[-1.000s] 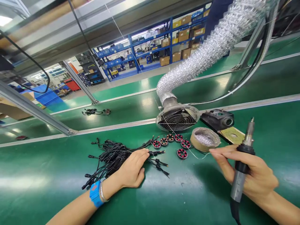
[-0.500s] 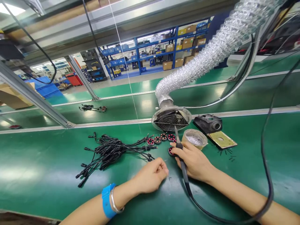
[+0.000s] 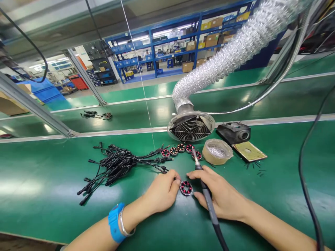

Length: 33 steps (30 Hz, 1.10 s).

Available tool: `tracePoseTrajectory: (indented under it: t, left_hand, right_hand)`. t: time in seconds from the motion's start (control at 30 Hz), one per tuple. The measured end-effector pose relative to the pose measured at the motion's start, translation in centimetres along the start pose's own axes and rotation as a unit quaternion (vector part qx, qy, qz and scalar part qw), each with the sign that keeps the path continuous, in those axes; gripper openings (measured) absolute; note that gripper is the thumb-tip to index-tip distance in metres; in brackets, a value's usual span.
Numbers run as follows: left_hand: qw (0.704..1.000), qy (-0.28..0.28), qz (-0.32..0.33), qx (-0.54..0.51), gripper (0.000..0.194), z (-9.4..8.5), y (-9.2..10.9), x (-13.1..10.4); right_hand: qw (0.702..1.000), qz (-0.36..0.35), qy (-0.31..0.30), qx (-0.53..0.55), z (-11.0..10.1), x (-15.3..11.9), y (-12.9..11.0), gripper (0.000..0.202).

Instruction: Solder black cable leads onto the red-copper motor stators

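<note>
My right hand (image 3: 218, 191) grips a soldering iron (image 3: 206, 198), its metal tip pointing up and away over the row of parts. Between my hands a round motor stator with red windings (image 3: 186, 188) lies on the green bench. My left hand (image 3: 163, 191) is beside it, thumb and forefinger pinched together near its left edge; what they hold, if anything, is too small to make out. Several similar stators (image 3: 173, 151) stand in a row farther back, some with copper-coloured windings. The right thumb and forefinger are spread around the stator's right side, apart from it.
A bundle of black cables (image 3: 117, 164) lies to the left. Behind the stators stands a fume extractor fan (image 3: 191, 128) on a silver hose (image 3: 217, 66). At right are a tub of metallic shavings (image 3: 217, 152), a black iron stand (image 3: 234, 132) and a yellow sponge (image 3: 250, 151).
My right hand has brought one stator nearer and released it between my hands, still holding the soldering iron. My left hand has turned from a fist to a pinch beside it.
</note>
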<state>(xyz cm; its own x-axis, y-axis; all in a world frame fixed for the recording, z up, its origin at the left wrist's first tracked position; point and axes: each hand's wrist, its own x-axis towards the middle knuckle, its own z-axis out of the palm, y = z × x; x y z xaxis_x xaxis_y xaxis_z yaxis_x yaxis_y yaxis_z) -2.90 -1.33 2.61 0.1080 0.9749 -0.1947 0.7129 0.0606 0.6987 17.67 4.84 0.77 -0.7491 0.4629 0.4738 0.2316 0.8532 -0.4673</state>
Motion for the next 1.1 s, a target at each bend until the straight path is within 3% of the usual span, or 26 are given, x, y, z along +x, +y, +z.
tracePoseTrajectory:
  t: [0.13,0.3,0.4,0.5,0.57,0.7,0.8,1.0,1.1]
  left_hand:
    - [0.999,-0.017,0.006,0.027,0.013,0.0,-0.1,-0.4]
    - [0.998,-0.053,-0.004,0.023,0.018,-0.1,-0.1,-0.9]
    - [0.994,-0.067,-0.038,-0.077,0.019,0.2,-0.3,-0.4]
    - [0.961,-0.093,-0.094,-0.242,0.022,0.3,-0.5,0.3]
    - [0.946,-0.100,-0.113,-0.286,0.026,0.2,-0.5,0.5]
    - [0.980,-0.100,-0.089,-0.150,0.026,-0.4,0.0,-0.2]
    - [0.985,-0.135,-0.087,-0.063,0.018,-0.6,0.2,-0.6]
    - [0.944,-0.141,-0.134,-0.266,0.018,0.0,-0.6,0.7]
    - [0.942,-0.122,-0.140,-0.280,0.022,0.2,-0.5,1.0]
  right_hand:
    - [0.998,-0.009,-0.027,0.055,1.6,0.4,-0.3,0.038]
    - [0.999,0.005,-0.019,0.035,2.1,0.1,-0.6,0.034]
    - [1.000,0.006,-0.006,0.011,2.2,-0.3,-0.7,0.039]
    - [1.000,0.006,0.011,-0.011,2.5,-0.6,-0.8,0.041]
    - [1.000,0.006,0.023,-0.018,2.7,-0.7,-0.8,0.043]
    - [0.999,0.012,0.037,-0.013,2.9,-0.8,-0.7,0.042]
    - [0.999,0.017,0.032,-0.010,2.9,-0.8,-0.6,0.042]
    - [0.999,0.034,0.012,-0.023,2.6,-0.9,-1.0,0.056]
    - [0.999,0.037,0.012,-0.025,2.6,-0.9,-1.1,0.055]
